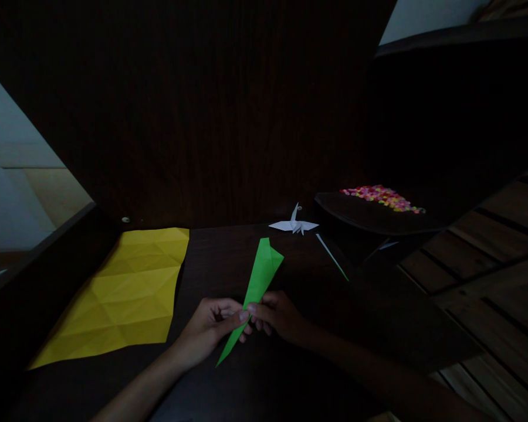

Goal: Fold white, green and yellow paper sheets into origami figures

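A long, narrow piece of folded green paper (pixel 260 271) slants between my two hands, its pointed end toward me and its wider end with a small side flap pointing away. My left hand (pixel 213 328) pinches it from the left, thumb on top. From the right, my right hand (pixel 281 316) pinches the same paper close to the left thumb. Some fingers of both hands are hidden behind the paper. A white origami crane (pixel 294 225) stands beyond the green paper, near the back panel.
Creased yellow paper (pixel 136 281) lies on the dark wooden surface (pixel 220 249) at left. A thin white-and-green strip (pixel 332 257) lies at right. Small pink, red and yellow pieces (pixel 385 197) are heaped on a dark curved shelf (pixel 356 214). A tall dark panel (pixel 229 117) rises behind.
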Demonstrator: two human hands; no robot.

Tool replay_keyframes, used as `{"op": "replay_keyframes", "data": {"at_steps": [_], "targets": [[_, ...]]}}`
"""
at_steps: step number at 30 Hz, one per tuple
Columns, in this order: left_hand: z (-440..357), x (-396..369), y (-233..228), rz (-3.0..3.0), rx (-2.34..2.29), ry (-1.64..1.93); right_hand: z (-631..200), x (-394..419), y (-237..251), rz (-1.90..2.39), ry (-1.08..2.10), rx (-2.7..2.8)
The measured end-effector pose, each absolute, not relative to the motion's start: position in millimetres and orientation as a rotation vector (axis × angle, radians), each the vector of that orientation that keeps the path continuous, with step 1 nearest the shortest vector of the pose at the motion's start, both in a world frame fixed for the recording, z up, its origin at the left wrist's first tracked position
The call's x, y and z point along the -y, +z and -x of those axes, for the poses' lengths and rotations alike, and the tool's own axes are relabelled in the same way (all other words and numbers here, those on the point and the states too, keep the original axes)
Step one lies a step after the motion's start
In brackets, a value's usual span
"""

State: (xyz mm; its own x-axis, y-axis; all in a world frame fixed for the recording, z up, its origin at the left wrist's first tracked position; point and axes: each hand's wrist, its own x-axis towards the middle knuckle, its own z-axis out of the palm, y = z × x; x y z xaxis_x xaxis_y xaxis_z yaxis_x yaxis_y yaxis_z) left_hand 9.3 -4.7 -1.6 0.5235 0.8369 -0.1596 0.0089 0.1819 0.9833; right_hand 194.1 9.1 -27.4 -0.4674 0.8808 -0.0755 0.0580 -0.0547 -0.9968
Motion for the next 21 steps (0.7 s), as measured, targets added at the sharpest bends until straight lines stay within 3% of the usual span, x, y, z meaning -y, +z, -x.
{"op": "replay_keyframes", "data": {"at_steps": [8, 21], "targets": [[-10.1, 7.1, -0.1, -1.292, -0.842, 0.622, -196.6, -10.5, -30.2, 1.009, 1.706, 1.475], [-9.2, 9.3, -2.1, -1.289, -0.800, 0.596, -199.4, -11.4, -27.6, 0.981, 1.627, 1.594]]}}
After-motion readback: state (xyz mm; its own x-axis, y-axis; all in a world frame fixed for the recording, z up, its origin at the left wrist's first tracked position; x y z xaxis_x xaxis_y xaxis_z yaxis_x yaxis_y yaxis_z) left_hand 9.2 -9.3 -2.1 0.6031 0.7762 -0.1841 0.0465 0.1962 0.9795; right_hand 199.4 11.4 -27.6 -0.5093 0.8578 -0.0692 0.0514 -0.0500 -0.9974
